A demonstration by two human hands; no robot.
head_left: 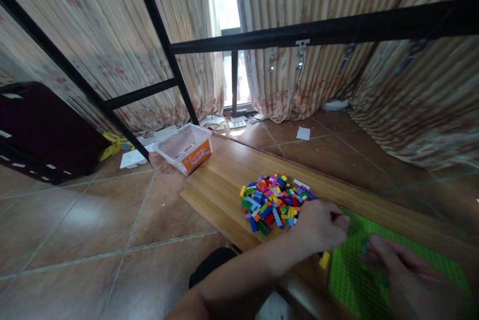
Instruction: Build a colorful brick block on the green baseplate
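Note:
A heap of small coloured building bricks [275, 200] lies on a wooden board [220, 180]. My left hand [321, 225] rests at the heap's right edge with fingers curled, and what they hold is hidden. A yellow brick [324, 259] lies just below that hand, at the edge of a green studded baseplate [355, 280]. My right hand [404, 275] lies on the baseplate with fingers pressed down on it, a small dark piece at the fingertips.
A clear plastic tub [185, 148] with an orange label stands at the board's far left corner. Tiled floor [93, 230] spreads to the left. A black metal frame [299, 35] and curtains stand behind. Papers lie near the window.

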